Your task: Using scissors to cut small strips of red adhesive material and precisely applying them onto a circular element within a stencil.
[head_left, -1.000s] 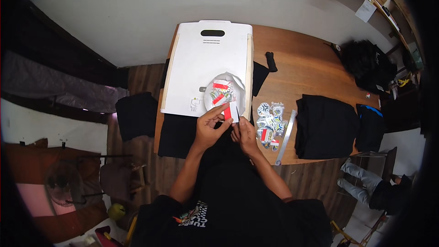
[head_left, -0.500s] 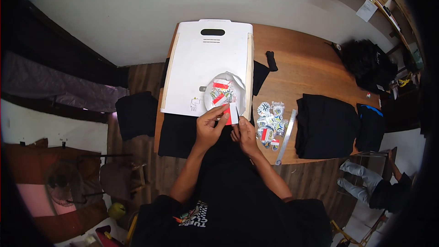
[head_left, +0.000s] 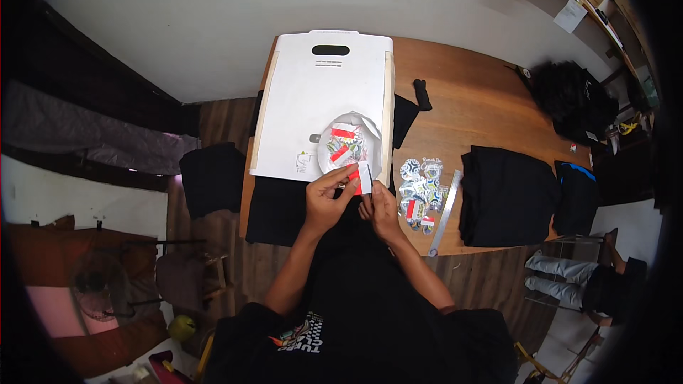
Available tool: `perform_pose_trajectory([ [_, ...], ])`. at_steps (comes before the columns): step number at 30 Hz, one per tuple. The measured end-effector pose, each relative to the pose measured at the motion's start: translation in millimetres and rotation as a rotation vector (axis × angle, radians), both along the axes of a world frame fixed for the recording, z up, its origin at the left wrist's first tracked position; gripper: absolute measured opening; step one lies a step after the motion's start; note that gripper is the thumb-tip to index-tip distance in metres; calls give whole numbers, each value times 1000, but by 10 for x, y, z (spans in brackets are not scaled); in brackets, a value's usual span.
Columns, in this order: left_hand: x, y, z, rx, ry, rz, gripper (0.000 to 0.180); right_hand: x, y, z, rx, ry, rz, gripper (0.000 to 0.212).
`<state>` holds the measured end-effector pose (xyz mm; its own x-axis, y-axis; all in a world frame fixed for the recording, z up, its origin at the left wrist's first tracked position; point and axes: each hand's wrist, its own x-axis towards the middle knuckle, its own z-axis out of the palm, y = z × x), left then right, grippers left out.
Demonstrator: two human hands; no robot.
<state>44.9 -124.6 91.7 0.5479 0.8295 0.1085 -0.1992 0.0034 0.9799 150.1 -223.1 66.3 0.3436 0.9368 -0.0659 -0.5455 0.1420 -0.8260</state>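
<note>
My left hand (head_left: 326,203) pinches a small red-and-white rectangular piece (head_left: 365,176), which looks like a sticker, between thumb and fingers. At its right edge my right hand (head_left: 384,215) is closed, with the fingertips on or just by the piece; a narrow dark bit shows there. Just beyond them, a round white container (head_left: 377,144) holds patterned pieces and more red-and-white ones. It rests on the lower right part of a large white panel (head_left: 306,103) with a dark slot. Black cloth (head_left: 277,206) lies beneath the panel.
On the wooden table (head_left: 469,85), patterned cut-outs (head_left: 427,186) lie beside a metal ruler (head_left: 446,212). Folded black cloth (head_left: 506,195) sits to the right, and a black bag (head_left: 576,99) farther back. A dark rolled item (head_left: 422,94) is behind. Another person (head_left: 605,284) stands at far right.
The red-and-white piece has tilted slightly between my fingers, while my hands stay almost in place. At far right the other person has shifted, and their lower arm now shows.
</note>
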Motion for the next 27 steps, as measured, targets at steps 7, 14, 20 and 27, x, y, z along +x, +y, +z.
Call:
perform_pose_trajectory([
  [7,-14,-14,18,2,23,-18,32,16,4,30,6,-16,1,35],
  [14,-18,-16,-2,-19,22,-10,33,13,-2,-40,-5,-3,9,36],
  [20,-45,-13,-48,1,34,-21,33,28,28,10,-21,-8,16,36],
  [27,-33,-7,-90,-27,22,-5,33,64,38,-49,-12,-17,12,36],
])
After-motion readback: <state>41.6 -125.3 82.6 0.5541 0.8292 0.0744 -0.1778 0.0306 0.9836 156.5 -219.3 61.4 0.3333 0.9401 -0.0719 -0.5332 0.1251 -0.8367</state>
